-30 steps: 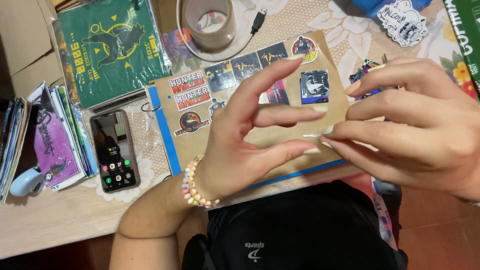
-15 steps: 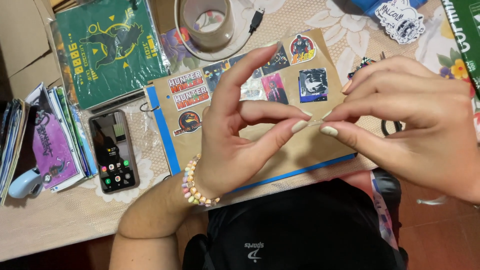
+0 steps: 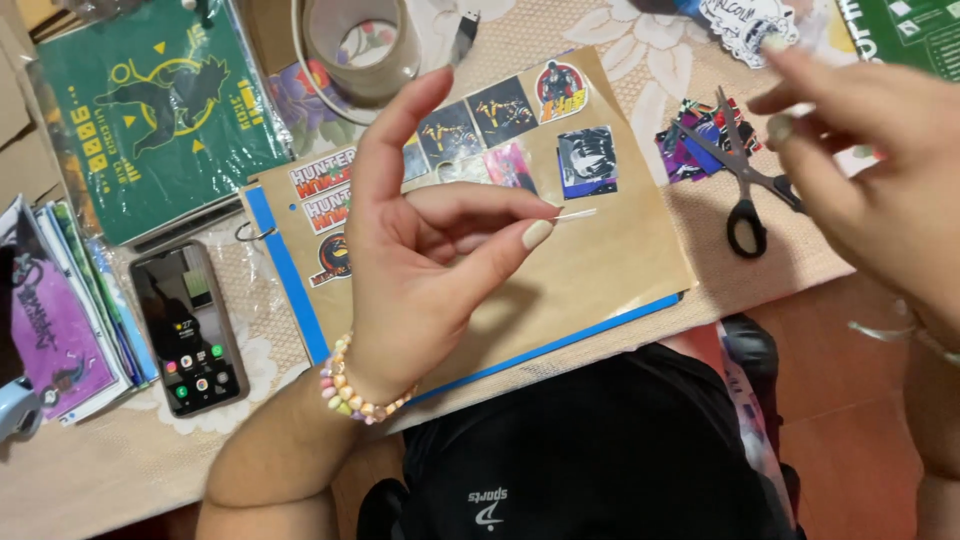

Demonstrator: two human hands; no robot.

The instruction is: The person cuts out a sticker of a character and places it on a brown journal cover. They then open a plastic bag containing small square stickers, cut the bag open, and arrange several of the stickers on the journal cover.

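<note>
— Two fingertips of the left hand [image 3: 420, 270] pinch a thin clear strip [image 3: 575, 214], right?

— Yes, thumb and a bent finger press together on one end; the strip sticks out toward the right, above the brown scrapbook page [image 3: 600, 270]. The forefinger points up, and a beaded bracelet [image 3: 355, 392] circles the wrist.

— And the right hand [image 3: 880, 190]?

— It hangs apart from the strip, over the table's right side, fingers loosely spread and blurred. It holds nothing I can make out.

— What lies on the page?

— Several stickers [image 3: 505, 110] along its upper part, under and beside the left hand. A blue edge [image 3: 290, 290] runs down the page's left side.

— Around the page?

— Black-handled scissors [image 3: 745, 185] rest on a small pile of stickers just right of it. A tape roll [image 3: 355, 50] sits above, a green printed sleeve [image 3: 150, 110] to the upper left, and a phone [image 3: 190, 330] with a lit screen lies left of the page, next to stacked sleeves [image 3: 60, 310].
</note>
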